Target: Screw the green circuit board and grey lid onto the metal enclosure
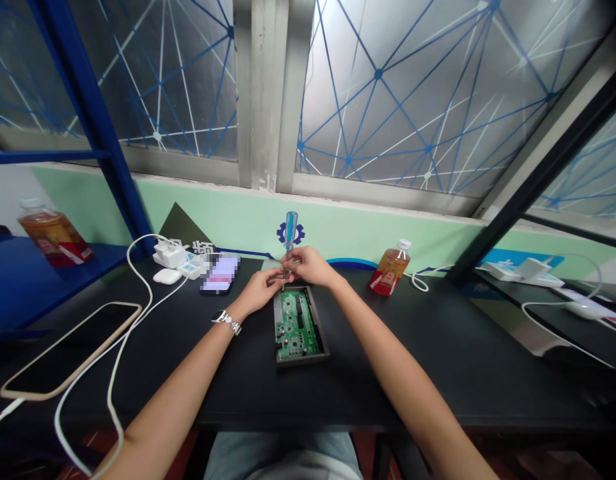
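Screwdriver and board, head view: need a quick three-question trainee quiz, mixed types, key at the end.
1. Multiple choice: what colour is the handle of the screwdriver?
A) red
B) blue
C) yellow

2. True or false: the silver wristband is on the same side as the right hand.

3. Short answer: the green circuit board sits in an open case. As the wearer sees it, which corner of the case is the screwdriver nearest?

Key:
1. B, blue
2. False; it is on the wrist of the left hand
3. The far left corner
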Demonstrator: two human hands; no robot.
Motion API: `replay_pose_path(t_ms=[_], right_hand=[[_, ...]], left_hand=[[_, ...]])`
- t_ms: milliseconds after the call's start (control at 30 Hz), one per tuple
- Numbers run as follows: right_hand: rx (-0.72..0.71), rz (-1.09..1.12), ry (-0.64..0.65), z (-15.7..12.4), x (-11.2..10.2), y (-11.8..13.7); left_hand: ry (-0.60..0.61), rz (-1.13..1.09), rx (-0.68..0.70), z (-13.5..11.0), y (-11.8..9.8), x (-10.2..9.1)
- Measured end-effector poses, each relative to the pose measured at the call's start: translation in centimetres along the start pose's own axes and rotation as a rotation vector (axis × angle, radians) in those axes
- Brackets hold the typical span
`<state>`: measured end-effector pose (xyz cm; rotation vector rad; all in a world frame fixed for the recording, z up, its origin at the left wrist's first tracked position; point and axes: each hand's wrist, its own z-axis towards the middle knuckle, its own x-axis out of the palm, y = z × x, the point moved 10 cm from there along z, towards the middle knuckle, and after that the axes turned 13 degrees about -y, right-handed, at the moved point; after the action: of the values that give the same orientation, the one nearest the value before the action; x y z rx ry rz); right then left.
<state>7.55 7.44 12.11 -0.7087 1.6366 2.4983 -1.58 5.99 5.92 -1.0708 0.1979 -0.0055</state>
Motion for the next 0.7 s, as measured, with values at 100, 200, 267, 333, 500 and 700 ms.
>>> replay_pose_path(t_ms=[100, 200, 267, 333, 500, 700], right_hand=[[0.069, 0.102, 0.035, -0.1, 0.5, -0.3], [0.119, 0.180, 0.078, -0.3, 1.2, -0.4], [0.121, 0.190, 0.087, -0.4, 1.4, -0.4], [0.076, 0.122, 0.042, -0.2, 1.0, -0.3], [-0.068, -0.136, -0.097, 0.2, -0.4, 0.3], [-0.088, -0.080, -0.035, 0.0, -0.1, 0.7]], left_hand=[[0.031, 0.033, -0.018, -0.2, 0.2, 0.0], [0.033, 0.059, -0.031, -0.2, 0.5, -0.1], [0.010, 0.051, -0.037, -0.1, 0.7, -0.2], [-0.024, 0.043, -0.035, 0.0, 0.8, -0.5], [-0.110, 0.089, -0.015, 0.0, 0.7, -1.0], [-0.101, 0.118, 0.027, -0.1, 0.0, -1.1]])
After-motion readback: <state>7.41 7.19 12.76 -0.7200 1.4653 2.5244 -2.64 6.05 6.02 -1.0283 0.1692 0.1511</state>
